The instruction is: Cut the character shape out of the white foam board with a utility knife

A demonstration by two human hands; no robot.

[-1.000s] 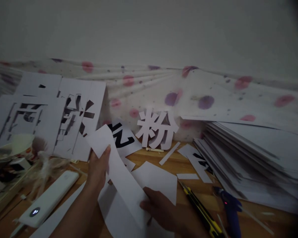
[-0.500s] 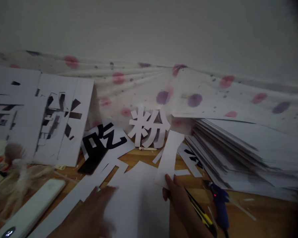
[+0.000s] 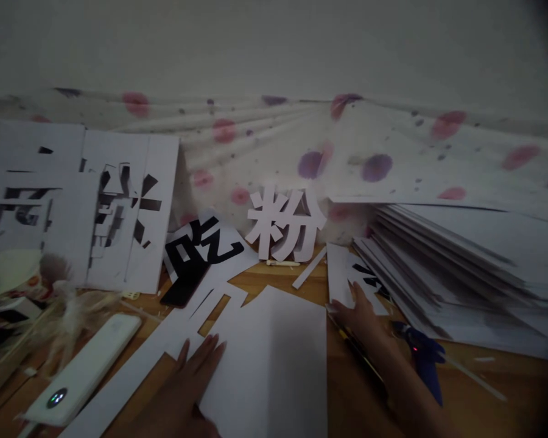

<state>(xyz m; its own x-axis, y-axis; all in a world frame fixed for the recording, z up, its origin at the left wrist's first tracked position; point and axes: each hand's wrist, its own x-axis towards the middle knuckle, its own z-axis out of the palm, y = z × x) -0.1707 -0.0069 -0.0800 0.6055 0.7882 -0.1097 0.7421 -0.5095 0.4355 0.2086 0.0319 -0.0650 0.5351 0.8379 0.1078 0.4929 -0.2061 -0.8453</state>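
My left hand [image 3: 187, 383] lies with its fingers spread on the left side of a large white sheet [image 3: 274, 359] and touches a cut-out white sheet [image 3: 178, 334] beside it. Over on the right, my right hand [image 3: 358, 313] has its thumb and fingers apart, at the lower edge of a white strip [image 3: 339, 274]; whether it grips the strip is unclear. A yellow and black cutter [image 3: 358, 356] lies partly under my right wrist. Behind the sheets stands a white cut-out character [image 3: 285, 225].
A blue glue gun [image 3: 424, 365] and a stack of white boards [image 3: 475, 274] are at right. At left are a white power bank [image 3: 89, 368], a black phone [image 3: 185, 286] and leaning cut boards [image 3: 159, 164]. Black characters [image 3: 205, 240] lie behind the phone.
My right hand has moved right, and the strip it held up is now lower, by the other pieces. My left hand has settled flat. The view has shifted slightly.
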